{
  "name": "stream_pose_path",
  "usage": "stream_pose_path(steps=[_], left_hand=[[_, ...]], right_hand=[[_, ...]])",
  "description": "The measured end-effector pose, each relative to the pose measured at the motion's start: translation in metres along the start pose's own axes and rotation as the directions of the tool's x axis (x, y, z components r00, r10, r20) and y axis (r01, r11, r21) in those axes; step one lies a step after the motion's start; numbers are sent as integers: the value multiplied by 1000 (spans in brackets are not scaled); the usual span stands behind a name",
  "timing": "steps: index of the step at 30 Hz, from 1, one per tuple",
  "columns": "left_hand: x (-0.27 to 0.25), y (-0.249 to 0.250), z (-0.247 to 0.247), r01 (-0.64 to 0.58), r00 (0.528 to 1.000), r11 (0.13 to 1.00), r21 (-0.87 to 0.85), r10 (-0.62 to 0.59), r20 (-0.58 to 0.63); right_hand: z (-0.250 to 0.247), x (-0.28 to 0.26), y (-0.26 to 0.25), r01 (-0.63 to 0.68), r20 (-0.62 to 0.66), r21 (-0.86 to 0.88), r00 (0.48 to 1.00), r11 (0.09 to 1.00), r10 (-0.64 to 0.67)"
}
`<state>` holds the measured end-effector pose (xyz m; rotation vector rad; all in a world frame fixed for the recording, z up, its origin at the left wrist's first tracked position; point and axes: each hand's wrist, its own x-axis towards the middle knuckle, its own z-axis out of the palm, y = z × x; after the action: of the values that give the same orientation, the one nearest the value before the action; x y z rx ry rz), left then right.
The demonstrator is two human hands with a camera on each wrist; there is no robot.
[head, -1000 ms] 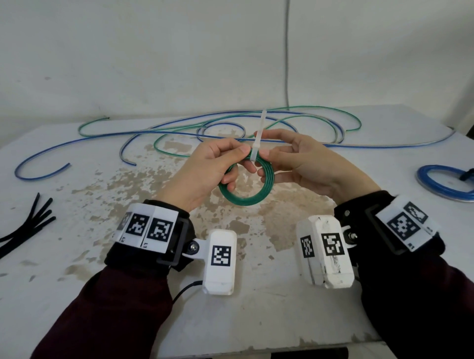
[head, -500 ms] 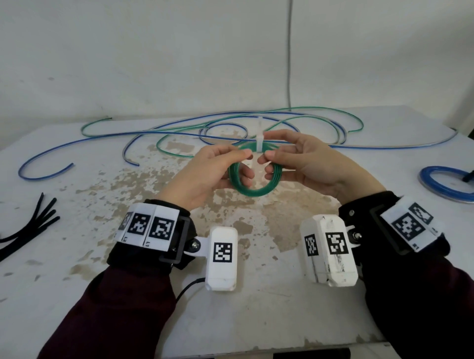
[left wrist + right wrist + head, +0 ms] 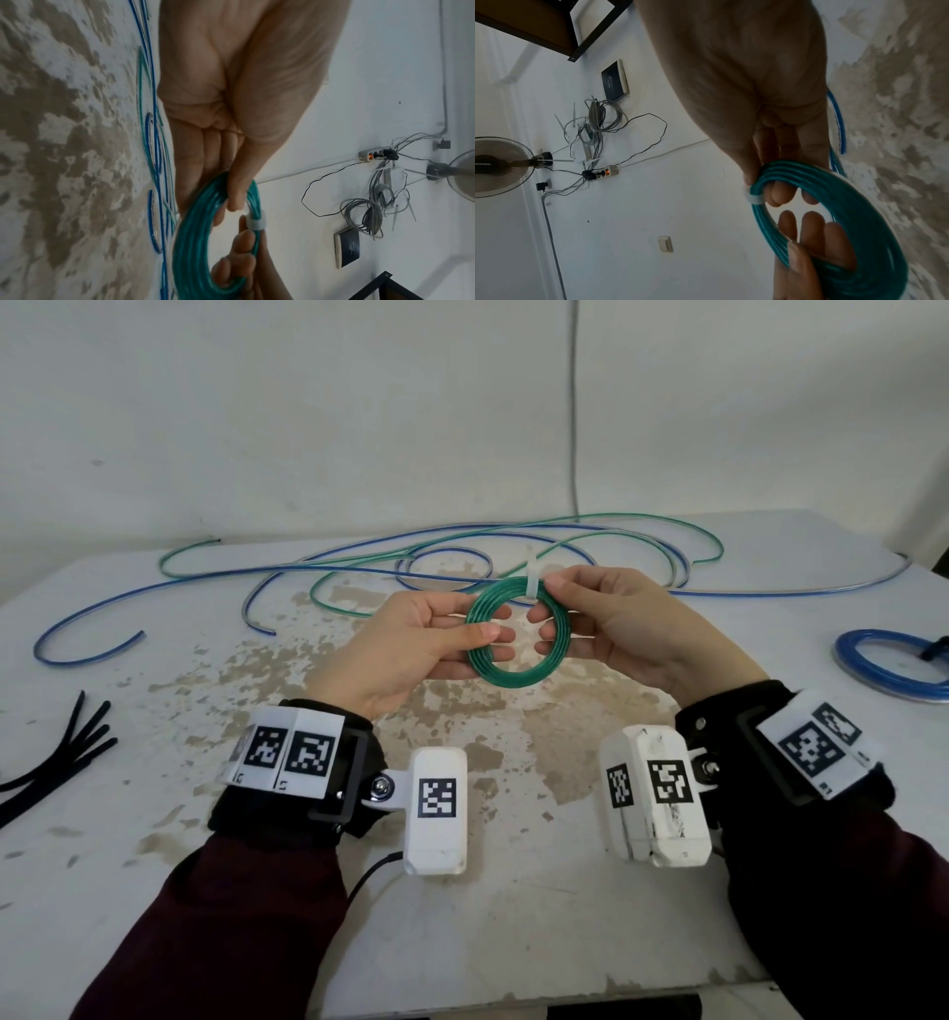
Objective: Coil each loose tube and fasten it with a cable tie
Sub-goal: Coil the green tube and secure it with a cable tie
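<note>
Squarely between both hands' grip: green coil [image 3: 518, 636]

Coil [image 3: 518, 634] between hands, above table [image 3: 513, 916]; loose tubes [image 3: 359, 562] behind; ties [image 3: 56, 762] left.

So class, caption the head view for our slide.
Both hands hold a green coil with a white tie on it.

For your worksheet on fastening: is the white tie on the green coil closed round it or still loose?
Closed. The tie forms a snug white band round all turns of the coil, seen in both wrist views. Both hands hold the coil.
</note>
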<state>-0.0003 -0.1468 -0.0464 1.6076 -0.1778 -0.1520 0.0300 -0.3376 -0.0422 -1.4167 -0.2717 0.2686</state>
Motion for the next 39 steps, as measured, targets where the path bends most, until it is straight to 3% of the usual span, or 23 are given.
stream_pose_path(steps=[6,14,20,33,39], left_hand=[[-1,3,2,2,1000,998,-59,0,30],[3,-2,1,8,999,989,-149,-13,-34],[6,-5,0,28,999,990,-140,-33,-35],[6,-1,6,72,997,991,-110,-72,7],[4,-5,7,2,1000,1000,3,-2,-20]], right_hand=[[3,0,0,18,18,-21,1000,1000,-18],[11,-1,6,-11,70,-103,997,995,18],[10,0,8,-94,102,-97,989,991,103],[12,-3,7,-88,133,-162,985,983,111],[15,-1,5,-112,70,-81,991,990,118]])
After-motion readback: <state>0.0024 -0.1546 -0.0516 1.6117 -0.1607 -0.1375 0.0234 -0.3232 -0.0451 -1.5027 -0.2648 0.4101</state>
